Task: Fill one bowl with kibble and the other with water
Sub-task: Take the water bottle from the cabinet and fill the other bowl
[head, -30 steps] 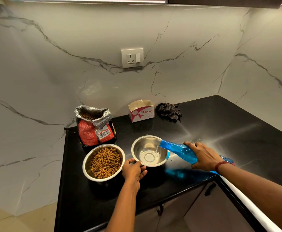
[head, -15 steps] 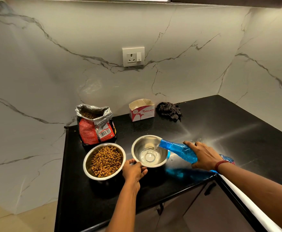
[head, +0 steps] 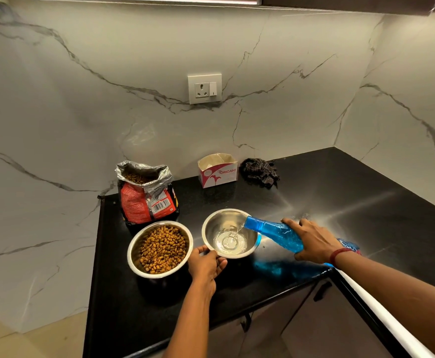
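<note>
Head view: the steel water bowl sits on the black counter. Your left hand pinches its near rim. Your right hand, fingers wrapped around the tilted blue bottle, pours water into it. The kibble bowl stands just left of it.

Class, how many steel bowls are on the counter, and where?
2. The kibble bowl sits before the kibble bag; the water bowl stands right of it, where the blue bottle pours. None seems hidden.

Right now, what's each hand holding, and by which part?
Right hand grips the blue plastic bottle around its body; left hand holds the steel water bowl at its near rim.
</note>
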